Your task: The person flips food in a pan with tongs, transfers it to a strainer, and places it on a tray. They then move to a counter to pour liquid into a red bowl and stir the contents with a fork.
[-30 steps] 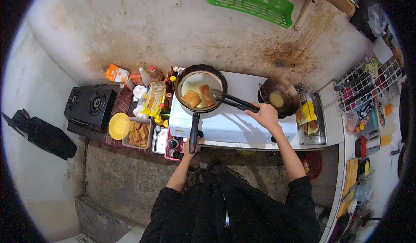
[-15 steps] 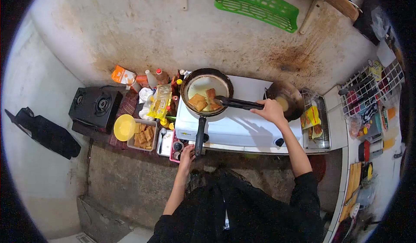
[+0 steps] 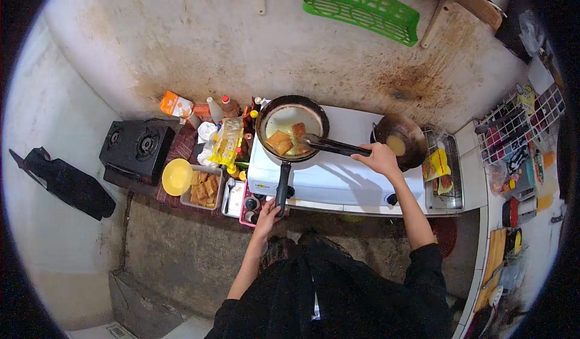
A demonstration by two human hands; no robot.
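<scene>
Two hands at work. Right hand (image 3: 380,159) is closed round the rear of a pair of long black tongs (image 3: 335,146); arms look near together, but I can't tell from this angle whether the tips are pinched. Left hand (image 3: 266,220) is at the free end of the long black pan handle (image 3: 283,185), fingers partly curled against it; can't tell if it's a full grip or just a steadying touch.

Golden-brown, flat-cut fried pieces (image 3: 279,141) sit in the lower half of a round, dark-rimmed frying pan (image 3: 287,116), in shallow pale oil. At least two visible; the tongs overlap the right-hand one, so exact count and contact unclear. Pan is on the left side of a white two-burner stove (image 3: 350,121); dark metal wok (image 3: 415,139) with a little liquid is on the right side.

Step in hand, my read: turning or shifting pieces in the oil with the tongs. Next move calls for a firm bite on one piece, pan held steady by the handle, tips low over the rim to limit splash.

Off to the left: translucent rectangular plastic box (image 3: 202,206) with similar browned pieces inside, round yellow plastic lid (image 3: 176,177) leaning beside it, near the white tray (image 3: 237,203).
</scene>
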